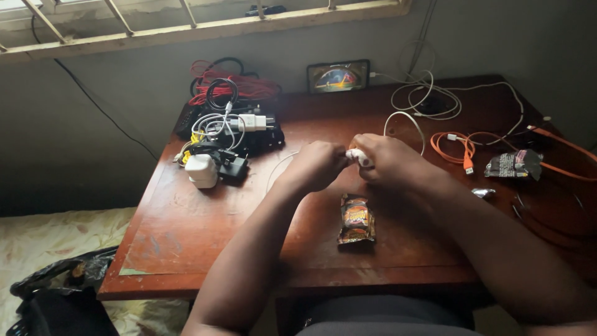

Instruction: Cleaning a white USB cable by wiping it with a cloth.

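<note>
both hands are closed on one small white plug-like piece [359, 157] at the end of a thin white cable [404, 121]: the left hand [317, 165] is curled into a fist pinching it from one side, and the right hand [388, 158] wraps it from the other, the white piece showing only in the narrow gap between them. they hold it just above the middle of the worn reddish-brown wooden table [186, 230].

nearest the person, just below the hands, a small crumpled orange-and-dark foil snack packet [356, 219] lies flat on the table. to the right, a tiny scrap of silver foil [483, 193] sits near the right forearm, and beyond it a dark torn wrapper [513, 165] lies beside a coiled orange cable [463, 146].

to the left of the hands, a white cube-shaped charger [203, 170] rests against a heap of black and white adapters and tangled leads [239, 130]. the white cable arcs up from the hands toward a loose loop of more white cable [429, 96] further back.

at the far edge, a bundle of red cord [239, 86] lies at the left corner, and a phone with a lit screen [338, 76] leans against the grey wall.
</note>
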